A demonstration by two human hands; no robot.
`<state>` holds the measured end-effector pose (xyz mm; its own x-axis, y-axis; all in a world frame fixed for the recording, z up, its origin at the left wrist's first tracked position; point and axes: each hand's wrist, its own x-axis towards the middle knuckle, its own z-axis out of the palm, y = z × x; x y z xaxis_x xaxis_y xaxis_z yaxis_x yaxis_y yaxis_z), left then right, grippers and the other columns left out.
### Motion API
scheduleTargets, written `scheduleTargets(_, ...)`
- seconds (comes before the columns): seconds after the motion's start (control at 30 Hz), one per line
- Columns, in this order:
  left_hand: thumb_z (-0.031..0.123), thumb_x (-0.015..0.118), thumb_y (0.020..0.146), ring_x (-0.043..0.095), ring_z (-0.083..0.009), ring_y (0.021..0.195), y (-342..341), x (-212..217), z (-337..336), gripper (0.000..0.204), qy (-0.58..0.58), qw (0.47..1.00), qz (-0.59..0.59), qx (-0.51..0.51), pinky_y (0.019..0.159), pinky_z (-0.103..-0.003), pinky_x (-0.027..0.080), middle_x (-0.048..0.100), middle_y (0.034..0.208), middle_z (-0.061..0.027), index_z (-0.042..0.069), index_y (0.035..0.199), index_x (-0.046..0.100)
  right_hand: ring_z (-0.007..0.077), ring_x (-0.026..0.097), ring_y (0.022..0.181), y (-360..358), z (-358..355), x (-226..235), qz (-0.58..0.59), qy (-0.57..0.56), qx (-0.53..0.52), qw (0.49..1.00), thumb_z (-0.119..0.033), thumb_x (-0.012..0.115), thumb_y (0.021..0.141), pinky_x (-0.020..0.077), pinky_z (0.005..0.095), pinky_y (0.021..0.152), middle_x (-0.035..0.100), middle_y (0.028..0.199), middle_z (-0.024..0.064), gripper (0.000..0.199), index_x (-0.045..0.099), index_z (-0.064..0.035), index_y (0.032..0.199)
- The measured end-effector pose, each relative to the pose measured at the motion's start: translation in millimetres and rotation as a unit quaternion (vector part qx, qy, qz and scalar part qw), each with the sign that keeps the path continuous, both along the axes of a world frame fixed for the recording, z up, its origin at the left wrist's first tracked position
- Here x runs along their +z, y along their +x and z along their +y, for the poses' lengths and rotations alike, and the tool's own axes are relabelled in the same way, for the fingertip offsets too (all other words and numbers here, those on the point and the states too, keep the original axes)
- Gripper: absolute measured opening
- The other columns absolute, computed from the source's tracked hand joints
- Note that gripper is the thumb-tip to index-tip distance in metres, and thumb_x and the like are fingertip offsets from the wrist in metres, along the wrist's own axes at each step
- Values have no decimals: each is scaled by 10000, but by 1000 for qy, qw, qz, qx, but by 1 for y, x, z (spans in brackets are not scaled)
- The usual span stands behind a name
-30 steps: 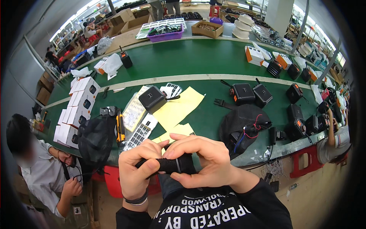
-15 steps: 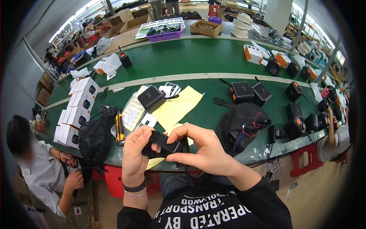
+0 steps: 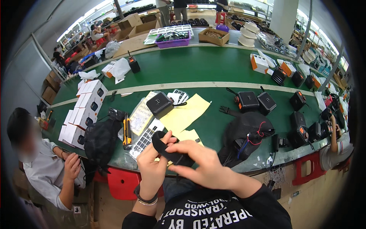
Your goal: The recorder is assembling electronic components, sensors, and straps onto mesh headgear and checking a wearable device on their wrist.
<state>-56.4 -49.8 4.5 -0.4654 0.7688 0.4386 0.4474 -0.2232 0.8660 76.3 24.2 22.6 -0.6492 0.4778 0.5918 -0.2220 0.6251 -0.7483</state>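
Observation:
A wide black strap (image 3: 160,145) is held in front of my chest, above the near edge of the green table. My left hand (image 3: 150,164) grips it, fingers closed, and one end curls up over the fingertips. From the other side my right hand (image 3: 202,162) pinches the strap's lower part between thumb and fingers; some of it is hidden by the fingers. Just beyond my hands lie yellow paper sheets (image 3: 188,114), a black box-shaped device (image 3: 159,105) and a sheet of dark stickers (image 3: 143,141). A yellow-and-black tool (image 3: 127,132) rests to their left.
Black mesh bags stand left (image 3: 101,143) and right (image 3: 246,133). Stacked white boxes (image 3: 89,101) are at the left, more black devices (image 3: 247,100) at the right. One co-worker (image 3: 49,164) sits at left, another (image 3: 333,149) at right. A red stool (image 3: 122,183) is below the table edge.
My hands have shifted slightly right and down, and the strap's end now curls upward in my left hand. The left co-worker's hands have moved; the whole view has shifted a little.

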Motion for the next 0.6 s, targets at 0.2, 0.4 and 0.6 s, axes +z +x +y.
scheduleTargets(0.2, 77, 565, 885, 584, -179, 970, -3, 3, 6, 352, 37, 957, -245, -153, 815, -269, 474, 565, 1171, -168, -9, 1224, 531, 269, 564, 795, -14, -22, -8, 39, 154, -23, 987, -58, 689, 722, 434, 453, 863, 565, 856, 131, 448, 528, 38, 1129)
scheduleTargets(0.4, 94, 505, 907, 232, -293, 1361, -2, 3, 5, 612, 123, 942, -228, -212, 1029, -357, 342, 122, 1506, -155, -28, 1417, 190, 225, 569, 772, -16, -33, -14, 40, 235, -98, 966, -65, 653, 746, 422, 477, 905, 559, 817, 96, 439, 527, 65, 1146)
scheduleTargets(0.6, 121, 534, 898, 338, -336, 1301, -7, 4, 1, 715, 199, 872, -299, -333, 953, -328, 443, 64, 1509, -168, 7, 1439, 80, 235, 569, 810, -17, -35, -18, 71, 268, -80, 957, -83, 630, 759, 437, 488, 896, 554, 823, 111, 415, 549, 80, 1132)
